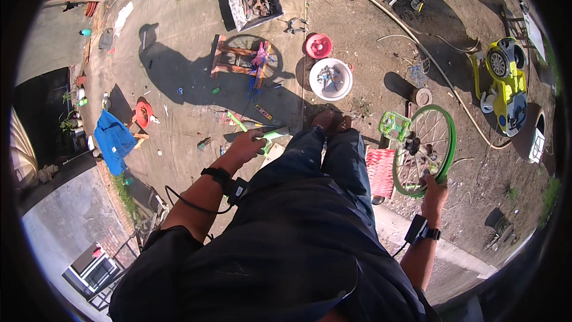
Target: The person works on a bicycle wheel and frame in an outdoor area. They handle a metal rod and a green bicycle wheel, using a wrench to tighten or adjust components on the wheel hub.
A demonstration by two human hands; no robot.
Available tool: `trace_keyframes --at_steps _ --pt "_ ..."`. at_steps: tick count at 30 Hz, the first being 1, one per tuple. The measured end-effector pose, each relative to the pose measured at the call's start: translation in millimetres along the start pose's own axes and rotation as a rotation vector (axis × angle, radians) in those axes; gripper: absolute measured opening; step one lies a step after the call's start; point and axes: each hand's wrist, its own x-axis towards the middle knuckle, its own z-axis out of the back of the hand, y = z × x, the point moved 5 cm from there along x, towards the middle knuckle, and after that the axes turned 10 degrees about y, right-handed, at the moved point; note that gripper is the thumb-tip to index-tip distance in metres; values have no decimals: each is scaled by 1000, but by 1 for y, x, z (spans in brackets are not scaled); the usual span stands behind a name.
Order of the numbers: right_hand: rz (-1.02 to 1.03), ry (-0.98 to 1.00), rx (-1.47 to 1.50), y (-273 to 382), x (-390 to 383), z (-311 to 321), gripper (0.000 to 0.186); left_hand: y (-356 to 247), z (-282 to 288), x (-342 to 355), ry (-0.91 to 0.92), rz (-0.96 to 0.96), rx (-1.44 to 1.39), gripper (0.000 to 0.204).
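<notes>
My right hand is closed round the lower right rim of a green spoked wheel, held upright or slightly tilted at my right side. At the wheel's far left edge is a green bracket-like piece; I cannot tell whether it is joined to the wheel. My left hand is closed on a green bar beside my left knee. The bar's far end lies behind my leg. Just under the wheel is a seat with red-and-white woven strips.
Ahead are a tray of tools, a wooden stand, a red bowl and a white tub of metal parts. A hose crosses the dirt at right, near a yellow toy car. Blue cloth hangs at left.
</notes>
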Motion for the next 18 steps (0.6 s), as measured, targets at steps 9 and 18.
trace_keyframes --at_steps 9,18 --pt "142 434 -229 113 117 -105 16 66 -77 -47 -206 94 -463 51" --pt "167 620 -309 155 143 -168 19 74 -132 -60 -297 58 -736 48"
